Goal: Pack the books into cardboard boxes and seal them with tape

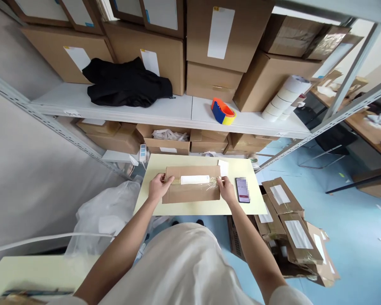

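Note:
A brown cardboard box lies on a small pale yellow table in front of me. Across its top runs a band of shiny tape, with a white label in the middle. At the box's left edge my left hand is closed, thumb resting on the top face. My right hand grips the opposite edge, by the wrinkled tape end. A phone with a lit screen lies to the right of the right hand. Behind the box is a white slip of paper.
Beyond the table stands a metal shelf with cartons, black clothing, a tape roll in orange, blue and yellow, and stacked white rolls. Labelled boxes are piled on the floor at right. A clear plastic bag sits at left.

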Available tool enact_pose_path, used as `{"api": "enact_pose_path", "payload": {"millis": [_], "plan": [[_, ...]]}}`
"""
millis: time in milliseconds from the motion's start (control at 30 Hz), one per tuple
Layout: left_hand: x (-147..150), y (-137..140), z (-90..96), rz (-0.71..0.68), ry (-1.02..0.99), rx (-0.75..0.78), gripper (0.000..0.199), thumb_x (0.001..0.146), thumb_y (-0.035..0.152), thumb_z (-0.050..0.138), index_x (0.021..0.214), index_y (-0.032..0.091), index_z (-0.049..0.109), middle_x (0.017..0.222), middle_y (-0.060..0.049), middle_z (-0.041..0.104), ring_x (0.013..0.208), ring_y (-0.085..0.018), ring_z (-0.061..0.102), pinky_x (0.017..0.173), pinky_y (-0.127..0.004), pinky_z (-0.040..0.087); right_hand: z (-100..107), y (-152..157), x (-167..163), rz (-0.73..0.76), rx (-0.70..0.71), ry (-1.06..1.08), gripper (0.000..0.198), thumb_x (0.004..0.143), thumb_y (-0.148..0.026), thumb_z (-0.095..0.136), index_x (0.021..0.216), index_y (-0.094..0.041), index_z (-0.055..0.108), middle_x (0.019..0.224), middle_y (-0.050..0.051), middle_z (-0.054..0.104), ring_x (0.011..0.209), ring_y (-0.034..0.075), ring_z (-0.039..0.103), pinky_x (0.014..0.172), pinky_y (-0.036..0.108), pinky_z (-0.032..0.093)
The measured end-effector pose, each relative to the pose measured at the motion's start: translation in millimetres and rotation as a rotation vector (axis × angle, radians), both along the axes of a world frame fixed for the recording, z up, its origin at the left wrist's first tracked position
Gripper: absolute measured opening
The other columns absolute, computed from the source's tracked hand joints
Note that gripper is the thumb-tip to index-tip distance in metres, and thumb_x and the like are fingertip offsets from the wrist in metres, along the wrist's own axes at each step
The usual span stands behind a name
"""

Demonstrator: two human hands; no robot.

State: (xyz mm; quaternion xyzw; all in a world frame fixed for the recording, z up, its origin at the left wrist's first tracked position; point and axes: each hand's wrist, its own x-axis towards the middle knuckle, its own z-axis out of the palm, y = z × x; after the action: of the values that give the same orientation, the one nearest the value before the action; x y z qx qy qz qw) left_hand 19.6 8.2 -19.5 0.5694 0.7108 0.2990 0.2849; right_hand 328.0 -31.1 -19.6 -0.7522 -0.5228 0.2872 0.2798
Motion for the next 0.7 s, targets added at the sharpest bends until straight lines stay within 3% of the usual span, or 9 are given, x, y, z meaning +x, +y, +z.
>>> {"api": "enact_pose_path", "payload": {"millis": [100,233,300,400,467,533,633,700], "plan": [[-1.5,8.8,-1.3,-0.041,0.146,-0.066,0.035,0.076,0.055,0.057,0.079,0.021,0.064,0.08,-0.006,0.071,0.082,-0.024,0.067,0.071,-0.029,0.046,2.0,2.9,-8.4,-0.007,-0.129,-0.068,0.04,0.093,-0.051,0.037,0.101,-0.02,0.062,0.082,0.008,0.072,0.078,0.023,0.066,0.069,0.031,0.046],[-5.5,15.7,-6.6,-0.146,0.193,-0.146,0.037,0.081,0.054,0.051,0.071,0.021,0.063,0.074,-0.006,0.069,0.081,-0.025,0.067,0.067,-0.029,0.044,-2.3,0.8,-13.1,-0.029,-0.184,-0.071,0.04,0.092,-0.048,0.04,0.105,-0.019,0.065,0.093,0.01,0.074,0.085,0.023,0.068,0.072,0.031,0.048],[-7.6,16.5,-11.1,-0.208,0.124,-0.18,0.034,0.083,0.051,0.05,0.08,0.021,0.066,0.081,-0.006,0.071,0.085,-0.024,0.067,0.071,-0.029,0.045,-4.8,-0.1,-14.5,-0.03,-0.19,-0.062,0.041,0.091,-0.048,0.042,0.11,-0.019,0.064,0.098,0.01,0.074,0.088,0.023,0.069,0.073,0.03,0.05],[-7.4,15.0,-24.1,-0.274,0.036,-0.162,0.044,0.078,0.046,0.059,0.113,0.019,0.063,0.107,-0.009,0.07,0.102,-0.026,0.064,0.086,-0.032,0.048,-9.4,1.1,-19.4,-0.046,-0.191,-0.07,0.045,0.092,-0.047,0.041,0.118,-0.017,0.062,0.103,0.013,0.072,0.096,0.026,0.068,0.08,0.034,0.051],[-5.0,13.1,-36.2,-0.25,0.046,-0.103,0.069,0.075,0.044,0.065,0.134,0.014,0.048,0.126,-0.015,0.062,0.119,-0.029,0.057,0.1,-0.037,0.043,-13.6,3.0,-25.0,-0.081,-0.145,-0.116,0.05,0.092,-0.043,0.042,0.129,-0.013,0.055,0.116,0.018,0.067,0.109,0.03,0.063,0.09,0.04,0.048],[-2.5,11.1,-46.9,-0.22,0.068,-0.037,0.083,0.075,0.044,0.065,0.144,0.008,0.034,0.136,-0.022,0.052,0.13,-0.033,0.047,0.108,-0.043,0.036,-18.6,4.2,-31.3,-0.097,-0.01,-0.219,0.056,0.092,-0.036,0.042,0.141,-0.01,0.043,0.134,0.022,0.055,0.125,0.032,0.052,0.101,0.046,0.041],[-1.0,7.9,-51.2,-0.261,0.109,0.06,0.085,0.079,0.043,0.061,0.148,0.007,0.026,0.143,-0.025,0.043,0.135,-0.036,0.04,0.11,-0.051,0.033,-26.7,2.2,-38.1,0.037,0.183,-0.386,0.055,0.094,-0.031,0.037,0.145,-0.013,0.039,0.152,0.02,0.035,0.14,0.032,0.034,0.11,0.05,0.034],[-0.3,4.9,-44.2,-0.292,0.191,0.132,0.081,0.081,0.042,0.058,0.148,0.009,0.027,0.147,-0.026,0.039,0.136,-0.038,0.037,0.107,-0.055,0.033,-31.6,-1.5,-39.6,0.167,0.188,-0.423,0.052,0.096,-0.032,0.034,0.143,-0.013,0.042,0.156,0.018,0.029,0.145,0.032,0.025,0.111,0.051,0.033]]}}
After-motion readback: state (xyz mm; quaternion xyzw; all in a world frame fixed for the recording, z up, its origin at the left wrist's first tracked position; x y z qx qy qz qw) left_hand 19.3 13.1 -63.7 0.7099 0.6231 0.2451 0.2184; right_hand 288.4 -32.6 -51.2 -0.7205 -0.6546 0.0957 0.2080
